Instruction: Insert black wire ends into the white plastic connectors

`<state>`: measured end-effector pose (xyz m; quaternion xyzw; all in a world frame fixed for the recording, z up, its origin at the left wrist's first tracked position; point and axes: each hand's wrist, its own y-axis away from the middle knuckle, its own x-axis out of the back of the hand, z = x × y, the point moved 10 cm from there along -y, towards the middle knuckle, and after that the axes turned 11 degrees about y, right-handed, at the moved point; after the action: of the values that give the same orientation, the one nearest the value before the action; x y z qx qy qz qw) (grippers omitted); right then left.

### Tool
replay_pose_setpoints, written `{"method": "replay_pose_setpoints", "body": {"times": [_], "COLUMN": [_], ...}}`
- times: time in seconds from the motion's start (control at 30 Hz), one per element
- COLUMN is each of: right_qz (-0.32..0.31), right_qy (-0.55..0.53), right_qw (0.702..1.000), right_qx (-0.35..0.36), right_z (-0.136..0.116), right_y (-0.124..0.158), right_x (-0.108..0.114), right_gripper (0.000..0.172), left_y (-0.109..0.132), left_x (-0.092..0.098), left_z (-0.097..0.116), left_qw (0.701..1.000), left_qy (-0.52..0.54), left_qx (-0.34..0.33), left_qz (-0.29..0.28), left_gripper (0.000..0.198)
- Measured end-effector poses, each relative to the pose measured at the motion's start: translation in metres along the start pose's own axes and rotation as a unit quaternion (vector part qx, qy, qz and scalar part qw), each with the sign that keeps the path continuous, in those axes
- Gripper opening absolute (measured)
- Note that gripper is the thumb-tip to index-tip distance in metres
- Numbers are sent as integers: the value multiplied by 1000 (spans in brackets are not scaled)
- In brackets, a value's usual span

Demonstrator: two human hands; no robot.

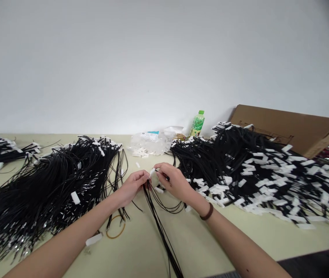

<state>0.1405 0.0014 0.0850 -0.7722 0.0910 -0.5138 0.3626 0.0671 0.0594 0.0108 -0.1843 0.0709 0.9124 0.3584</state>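
- While a plain pale wall (pixel 152 65) fills the background, a light yellow-green desk (pixel 204 247) stretches below it, ending in darkness at the lower right.
- A broad heap of black wires with shiny near ends, the left heap (pixel 51 185), covers much of that side; the right heap (pixel 210 158) shows many white ends.
- Near the wall sits a clear plastic bag (pixel 162 142), small white pieces showing at its near side.
- Just right of it is a green-capped bottle (pixel 197 124); its label hides the contents.
- Behind the right heap rests a brown cardboard box (pixel 280 125), its inside hidden.
- Between the heaps, a slim wire bundle (pixel 159 222), black and glossy, trails toward the near edge, some strands looping rightward.
- The left hand (pixel 135 184) is clamped on its top; the right hand (pixel 174 179) pinches the small white connector (pixel 152 172) there.
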Motion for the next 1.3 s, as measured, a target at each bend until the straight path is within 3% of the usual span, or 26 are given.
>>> {"method": "replay_pose_setpoints", "body": {"times": [0.3,0.43,0.57,0.8,1.3], "right_qz": [2,5,48,24,70], "right_qy": [-3,52,117,106,194], "right_qw": [1000,999,992,989,965], "right_qx": [15,-13,-28,102,164], "right_z": [-3,1,-1,-32,-46], "right_y": [0,1,1,3,9], "right_x": [2,1,11,3,2], "right_gripper": [16,16,13,18,16], "left_y": [-1,-1,-1,-2,-4], "left_x": [2,4,6,9,11], "left_z": [-3,-1,2,4,0], "left_qw": [1000,1000,999,995,996], "left_qy": [1,9,34,84,86], "left_qx": [9,0,-11,-19,-13], "left_qz": [6,11,26,42,33], "left_gripper": [34,33,32,28,25]}}
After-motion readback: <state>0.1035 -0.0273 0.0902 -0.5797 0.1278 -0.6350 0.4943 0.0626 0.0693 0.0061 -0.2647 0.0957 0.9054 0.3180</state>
